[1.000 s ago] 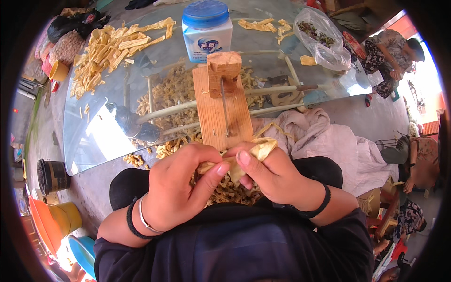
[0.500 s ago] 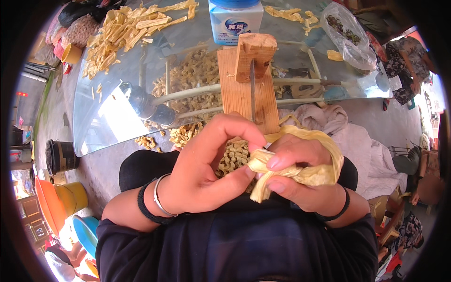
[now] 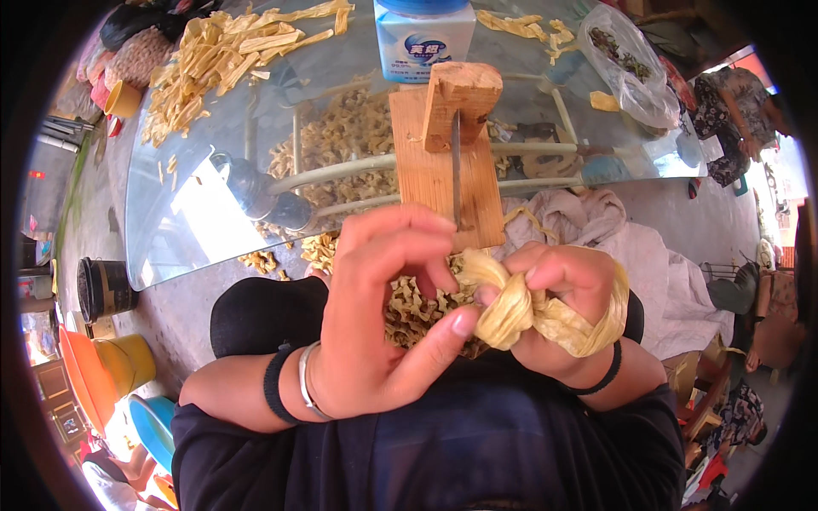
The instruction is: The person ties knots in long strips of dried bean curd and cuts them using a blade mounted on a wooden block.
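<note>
My right hand (image 3: pixel 558 277) is closed on a pale yellow, pleated strip (image 3: pixel 504 322), which looks soft and is bent round into a loop with a twisted, knot-like part toward my left hand. The rest of the strip curves over the right fingers and down by the wrist. My left hand (image 3: pixel 371 315) is open, thumb and fingers curved apart, its thumb tip close beside the strip. Below and between the hands lies a heap of small tan knotted pieces (image 3: pixel 413 317), partly covered by the left fingers.
Ahead, a wooden stand (image 3: pixel 463 98) with an upright metal blade (image 3: pixel 456 175) rests on the glass table (image 3: pixel 196 247). Yellow strips (image 3: pixel 221 55) lie at the far left, a white-and-blue tub (image 3: pixel 426 38) behind the stand. A clear bag (image 3: pixel 630 72) and beige cloth (image 3: pixel 639 255) are at right.
My left hand has let go of the strip and opened, moving slightly away. The strip's end has gone from hanging down to a rounded loop in my right hand.
</note>
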Demonstrator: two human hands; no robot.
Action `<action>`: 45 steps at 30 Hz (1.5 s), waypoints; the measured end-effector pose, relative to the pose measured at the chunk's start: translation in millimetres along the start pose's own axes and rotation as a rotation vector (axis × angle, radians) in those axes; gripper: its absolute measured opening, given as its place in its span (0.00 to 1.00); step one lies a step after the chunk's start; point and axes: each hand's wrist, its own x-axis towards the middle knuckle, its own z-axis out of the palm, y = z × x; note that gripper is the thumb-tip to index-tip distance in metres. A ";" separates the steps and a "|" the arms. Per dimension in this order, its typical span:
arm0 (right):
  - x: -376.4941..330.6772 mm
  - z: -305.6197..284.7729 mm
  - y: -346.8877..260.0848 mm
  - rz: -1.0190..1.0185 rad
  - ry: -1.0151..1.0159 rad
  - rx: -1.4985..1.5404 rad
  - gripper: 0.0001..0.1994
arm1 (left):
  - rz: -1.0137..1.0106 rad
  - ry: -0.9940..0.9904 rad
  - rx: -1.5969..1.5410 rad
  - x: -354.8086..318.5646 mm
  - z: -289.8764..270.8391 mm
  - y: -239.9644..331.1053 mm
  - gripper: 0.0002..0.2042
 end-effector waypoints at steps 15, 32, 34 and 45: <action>24.8 -37.8 10.3 -0.238 -0.110 -0.279 0.11 | -0.041 -0.483 0.093 17.2 -48.8 2.9 0.13; 23.8 -17.3 -13.8 0.282 -0.282 0.041 0.13 | 0.190 -0.467 0.386 28.7 -44.2 -1.9 0.17; 24.9 -14.3 -14.1 0.303 -0.282 0.051 0.13 | 0.040 -0.516 0.263 29.0 -41.7 0.3 0.15; 12.1 -12.1 -6.5 0.296 -0.103 0.205 0.13 | -0.392 -0.316 -0.043 30.7 -59.5 17.6 0.10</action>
